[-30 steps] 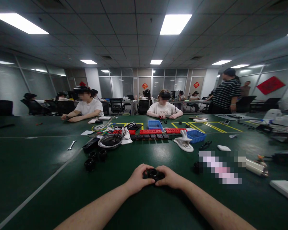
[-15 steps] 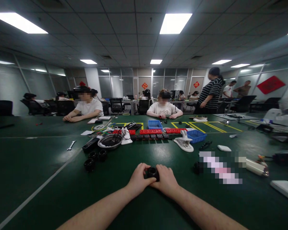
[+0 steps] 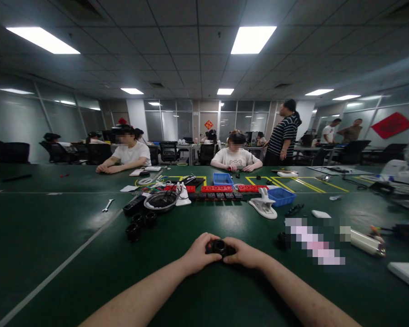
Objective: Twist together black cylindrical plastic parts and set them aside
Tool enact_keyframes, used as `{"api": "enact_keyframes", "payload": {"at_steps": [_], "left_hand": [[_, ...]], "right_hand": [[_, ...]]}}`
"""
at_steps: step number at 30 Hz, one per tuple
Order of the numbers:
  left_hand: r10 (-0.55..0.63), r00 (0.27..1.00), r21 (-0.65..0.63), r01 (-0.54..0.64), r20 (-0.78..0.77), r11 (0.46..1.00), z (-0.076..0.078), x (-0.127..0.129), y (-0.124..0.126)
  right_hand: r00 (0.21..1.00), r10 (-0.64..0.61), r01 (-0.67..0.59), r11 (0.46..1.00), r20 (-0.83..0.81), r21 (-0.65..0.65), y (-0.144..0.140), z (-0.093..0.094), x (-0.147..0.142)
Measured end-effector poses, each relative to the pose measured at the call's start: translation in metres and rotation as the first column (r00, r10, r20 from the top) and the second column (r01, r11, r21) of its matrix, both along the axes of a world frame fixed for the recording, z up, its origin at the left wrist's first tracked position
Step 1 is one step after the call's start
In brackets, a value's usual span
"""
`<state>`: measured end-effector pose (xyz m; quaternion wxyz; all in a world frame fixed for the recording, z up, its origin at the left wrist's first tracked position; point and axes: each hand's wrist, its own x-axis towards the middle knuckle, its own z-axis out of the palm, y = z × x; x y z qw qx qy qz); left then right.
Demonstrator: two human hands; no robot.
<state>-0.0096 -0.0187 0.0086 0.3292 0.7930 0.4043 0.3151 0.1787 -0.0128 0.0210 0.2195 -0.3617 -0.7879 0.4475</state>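
Between my two hands, just above or on the green table (image 3: 204,295), is a small black round part with a hole in its top (image 3: 220,246). My left hand (image 3: 202,253) curls around its left side, thumb in front and fingers behind. From the right, my right hand (image 3: 244,253) grips it the same way, its thumb near the front edge. Whether the part rests on the table is hidden by my fingers. Several similar black round parts (image 3: 133,232) stand in a group to the left. Another dark round object (image 3: 282,240) lies to the right.
Beyond my hands lie a round metal dish with cable (image 3: 161,201), red strips (image 3: 218,188), a white clip (image 3: 264,206) and a blue tray (image 3: 281,196). A wrench (image 3: 107,205) lies left; a cream cylinder (image 3: 366,241) lies right. People sit across the table.
My right hand has shifted right and its fingers have opened out somewhat around the black part, showing more of it. My left hand stays on it. The view has tilted and turned slightly.
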Motion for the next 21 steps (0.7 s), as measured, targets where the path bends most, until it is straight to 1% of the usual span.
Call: {"api": "enact_keyframes", "payload": {"at_steps": [4,6,7,8,9,10,12,14,15,17,18,21], "left_hand": [[-0.009,1.000,0.002,0.009,-0.001,1.000,0.001,0.000,0.001],[0.001,1.000,-0.006,-0.001,-0.001,1.000,0.001,0.001,0.000],[0.021,1.000,-0.012,-0.021,0.001,1.000,0.000,0.002,-0.001],[0.053,0.999,-0.017,-0.052,0.004,0.998,-0.001,0.003,-0.001],[0.094,0.996,-0.019,-0.093,0.008,0.995,-0.002,0.005,-0.002],[0.139,0.990,-0.017,-0.139,0.010,0.990,-0.003,0.006,-0.003],[0.210,0.978,-0.011,-0.210,0.009,0.978,-0.006,0.009,-0.003],[0.230,0.973,-0.002,-0.230,0.008,0.973,-0.008,0.011,-0.002],[0.223,0.975,0.004,-0.223,0.010,0.975,-0.009,0.011,-0.001],[0.185,0.983,0.017,-0.185,0.011,0.983,-0.009,0.009,0.002],[0.159,0.987,0.021,-0.159,0.009,0.987,-0.009,0.008,0.002],[0.064,0.998,0.023,-0.063,-0.013,0.998,-0.005,0.003,0.004]], "right_hand": [[0.999,-0.026,0.025,0.999,0.033,0.026,0.003,-0.004,0.001],[0.992,-0.087,0.081,0.994,0.092,0.067,0.004,-0.008,-0.001],[0.980,-0.142,0.126,0.985,0.139,0.115,0.003,-0.010,-0.003],[0.958,-0.209,0.174,0.968,0.194,0.183,0.002,-0.012,-0.006],[0.925,-0.288,0.220,0.938,0.247,0.269,0.001,-0.014,-0.009],[0.883,-0.368,0.254,0.897,0.293,0.361,-0.001,-0.016,-0.013],[0.798,-0.488,0.272,0.815,0.354,0.511,-0.006,-0.018,-0.020],[0.751,-0.543,0.252,0.762,0.377,0.596,-0.010,-0.018,-0.024],[0.746,-0.549,0.243,0.751,0.376,0.615,-0.011,-0.018,-0.024],[0.783,-0.511,0.223,0.762,0.354,0.608,-0.009,-0.017,-0.021],[0.819,-0.468,0.211,0.782,0.331,0.586,-0.008,-0.016,-0.018],[0.924,-0.266,0.111,0.873,0.273,0.474,0.000,-0.014,-0.007]]}}
